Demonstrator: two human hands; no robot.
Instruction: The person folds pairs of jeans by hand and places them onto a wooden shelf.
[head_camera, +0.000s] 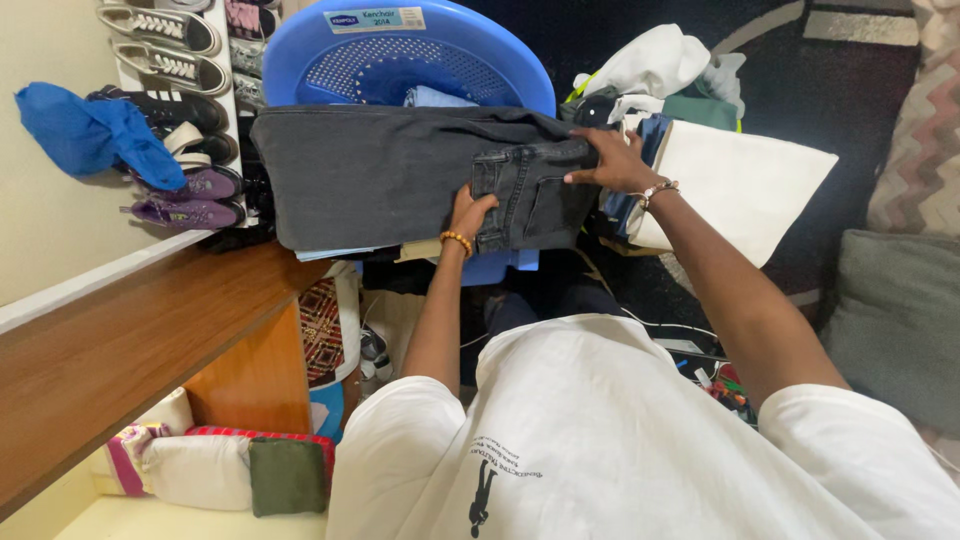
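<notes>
Jeans (400, 175), dark grey and folded flat, lie across the near rim of a blue plastic laundry basket (500, 60), with their left end reaching toward the shoe rack (180, 60). The left hand (470, 215) presses the near edge by the back pocket, fingers curled over the cloth in a loose grip rather than a full clench. The right hand (615, 160) lies spread and flat on the waistband end, holding nothing closed, only pushing down.

As I judge it, the fold rests on a narrow, rounded rim with a thin stack of cloth beneath, so it could slide toward the near side and fall to the floor if either palm lifts unevenly. The left end overhangs unsupported and may droop open, undoing the fold. Just to the right sit a white bag (750, 190) and a heap of clothes (660, 70); a sweep of the right wrist could drag those over. The wooden tabletop (130, 350) at near left is well apart from the jeans.
</notes>
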